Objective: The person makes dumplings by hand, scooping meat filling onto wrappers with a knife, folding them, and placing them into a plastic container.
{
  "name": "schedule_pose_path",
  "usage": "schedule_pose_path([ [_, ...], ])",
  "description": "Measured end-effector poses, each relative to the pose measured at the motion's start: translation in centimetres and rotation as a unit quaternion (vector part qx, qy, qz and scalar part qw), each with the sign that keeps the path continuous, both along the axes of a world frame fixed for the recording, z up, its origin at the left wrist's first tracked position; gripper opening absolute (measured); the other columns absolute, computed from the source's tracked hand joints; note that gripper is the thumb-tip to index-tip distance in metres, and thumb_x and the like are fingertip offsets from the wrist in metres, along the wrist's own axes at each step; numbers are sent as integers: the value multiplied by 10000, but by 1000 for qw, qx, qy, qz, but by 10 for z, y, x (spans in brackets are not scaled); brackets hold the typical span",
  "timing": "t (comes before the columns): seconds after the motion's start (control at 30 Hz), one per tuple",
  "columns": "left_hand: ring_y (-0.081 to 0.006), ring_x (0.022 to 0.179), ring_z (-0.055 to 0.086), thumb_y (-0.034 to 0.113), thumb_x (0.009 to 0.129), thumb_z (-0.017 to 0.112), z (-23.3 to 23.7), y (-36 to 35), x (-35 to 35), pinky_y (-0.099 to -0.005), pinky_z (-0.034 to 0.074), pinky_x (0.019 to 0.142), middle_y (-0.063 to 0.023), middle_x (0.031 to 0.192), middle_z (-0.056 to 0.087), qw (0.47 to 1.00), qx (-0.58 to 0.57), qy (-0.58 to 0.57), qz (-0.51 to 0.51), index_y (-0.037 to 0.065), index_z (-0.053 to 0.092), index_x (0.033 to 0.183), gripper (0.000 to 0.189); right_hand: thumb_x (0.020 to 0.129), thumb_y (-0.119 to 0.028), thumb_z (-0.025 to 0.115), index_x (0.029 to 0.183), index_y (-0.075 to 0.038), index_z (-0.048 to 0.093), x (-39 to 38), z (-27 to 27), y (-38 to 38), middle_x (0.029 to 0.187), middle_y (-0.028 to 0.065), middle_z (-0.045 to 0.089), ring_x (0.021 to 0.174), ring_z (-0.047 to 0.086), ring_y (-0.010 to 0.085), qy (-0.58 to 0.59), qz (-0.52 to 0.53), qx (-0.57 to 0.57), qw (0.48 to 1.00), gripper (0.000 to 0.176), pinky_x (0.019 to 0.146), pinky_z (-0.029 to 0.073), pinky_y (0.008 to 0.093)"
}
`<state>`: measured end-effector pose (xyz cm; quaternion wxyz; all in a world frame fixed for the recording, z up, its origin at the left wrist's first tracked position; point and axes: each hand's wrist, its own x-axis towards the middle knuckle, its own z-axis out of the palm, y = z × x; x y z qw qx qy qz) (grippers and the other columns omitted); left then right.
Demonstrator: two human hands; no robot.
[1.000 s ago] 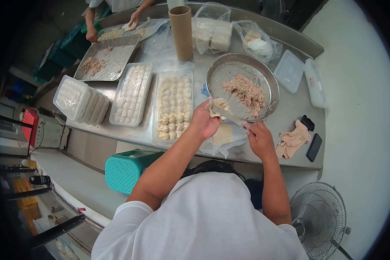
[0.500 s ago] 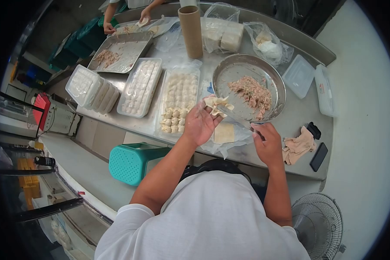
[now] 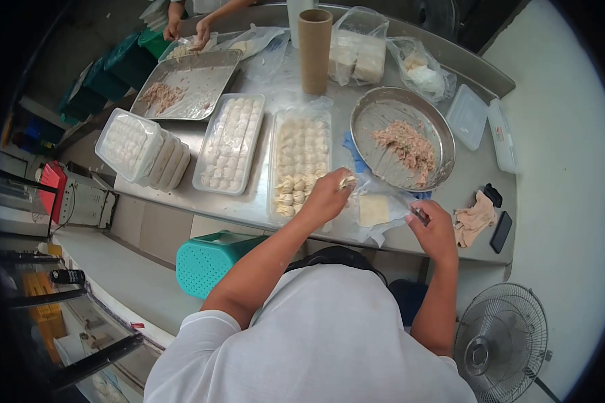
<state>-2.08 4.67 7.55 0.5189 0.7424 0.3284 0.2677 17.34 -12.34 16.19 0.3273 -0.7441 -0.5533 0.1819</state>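
My left hand is closed around a dumpling, its pale wrapper edges poking out above the fingers. Just left of it, a clear plastic tray holds rows of finished dumplings. My right hand grips a thin metal spatula, most of it hidden by the fingers. Between the hands, square dough wrappers lie on a sheet of plastic. Beyond them sits a round metal pan with minced meat filling.
Filled containers and a stacked set stand left. A cardboard tube rises at the back. A cloth and phone lie right. Another person's hands work beside a rectangular tray.
My left hand has closed its fingers around the wrapper, which was open on them. The right hand has drawn the spatula away from it, slightly right and down. The view has shifted slightly.
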Motion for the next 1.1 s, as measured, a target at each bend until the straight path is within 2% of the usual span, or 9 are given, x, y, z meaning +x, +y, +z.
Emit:
schedule_pose_path([
  [0.07,-171,750,631,129,920,651,-3,-2,0,-310,532,699,-83,850,625,999,-46,-20,11,16,604,1005,149,872,-177,709,873,-29,672,-13,-36,4,694,20,575,623,559,171,129,-88,-89,984,153,580,451,316],
  [0.2,-127,779,591,218,986,603,-9,-25,7,-301,527,756,-36,920,610,922,-300,-244,1,16,607,1091,227,913,-234,689,902,-50,632,-96,-66,29,647,-19,538,533,502,107,394,-154,-46,905,192,487,400,271],
  [0.27,-131,881,593,235,993,593,3,-33,5,-319,509,824,-49,1002,607,891,-381,-242,-52,24,610,1142,259,933,-243,665,975,-68,589,-114,-69,36,673,-12,550,474,426,57,636,-152,45,755,196,417,341,230],
  [0.33,-156,965,597,201,970,605,9,-28,-5,-322,489,863,-74,1073,614,884,-405,-226,-53,19,627,1158,263,943,-225,652,1039,-68,557,-118,-67,43,684,-13,547,451,369,24,641,-167,87,744,206,391,303,201],
  [0.4,-205,983,623,118,907,642,0,-14,-15,-313,498,860,-105,1105,630,988,-61,-125,-73,21,641,1165,276,944,-200,645,1029,-67,566,-110,-67,41,723,-2,569,451,374,29,619,-189,85,757,176,397,311,208],
  [0.6,-280,1023,653,32,821,688,0,18,-42,-341,532,849,-142,1101,656,968,148,-99,-179,52,706,1107,287,930,-168,640,1092,-37,572,-97,-74,46,816,55,626,467,381,26,618,-158,36,769,219,402,317,202],
  [0.83,-338,984,639,-9,795,649,-22,95,-44,-375,511,871,-178,1079,653,974,141,153,-93,52,706,1037,255,910,-177,652,1117,-2,559,-75,-90,43,888,103,657,474,388,31,558,-159,-6,815,286,401,325,202],
  [0.93,-354,997,633,-34,773,627,-25,92,-39,-379,502,881,-189,1060,656,986,53,126,-100,26,681,1053,292,905,-180,655,1100,-5,566,-49,-95,28,875,96,650,477,398,30,545,-166,-15,822,277,399,327,201],
  [1.1,-346,1043,638,-50,751,636,-19,81,-30,-370,500,907,-193,1098,668,973,89,203,-71,31,662,1099,358,885,-193,680,1057,-24,599,1,-101,6,827,55,628,489,414,34,475,-176,-32,862,255,405,316,207],
])
